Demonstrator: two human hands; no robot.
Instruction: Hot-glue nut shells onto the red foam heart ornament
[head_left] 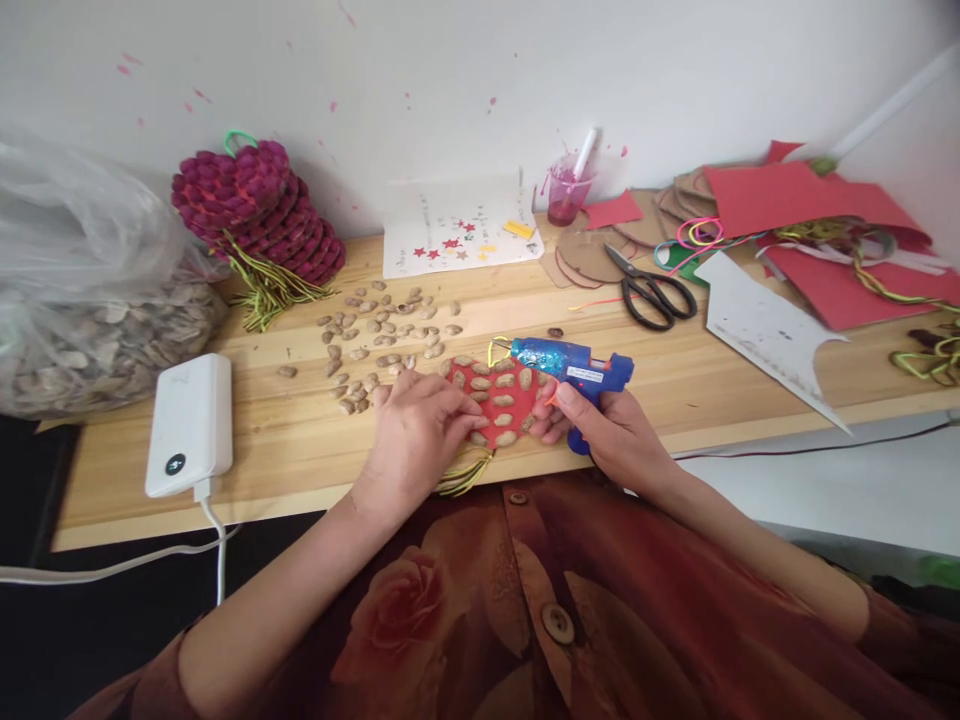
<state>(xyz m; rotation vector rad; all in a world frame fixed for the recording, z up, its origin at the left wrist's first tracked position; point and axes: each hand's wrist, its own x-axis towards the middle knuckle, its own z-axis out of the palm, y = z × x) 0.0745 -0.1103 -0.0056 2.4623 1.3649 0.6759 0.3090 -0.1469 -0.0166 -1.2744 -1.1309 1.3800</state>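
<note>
A red card piece [489,412] dressed with rows of peanuts lies near the table's front edge, its yellow-green tassel [469,474] hanging toward me. My left hand [420,430] is at its left side, fingertips pinched on a peanut at the edge; the fingers partly hide it. In my right hand [600,425] is a blue glue gun [559,358], its nozzle pointing left over the top of the card. The right fingers close around the handle and orange trigger, close to the card's right edge. Loose peanuts [386,325] are scattered beyond my left hand.
A white power bank [190,425] with a cable stands at left, before a plastic bag of peanut shells [112,340]. Behind are finished purple bundles [259,205], a paper sheet [461,235] and a pink cup [566,195]. Black scissors [651,290] and red card [802,200] lie right.
</note>
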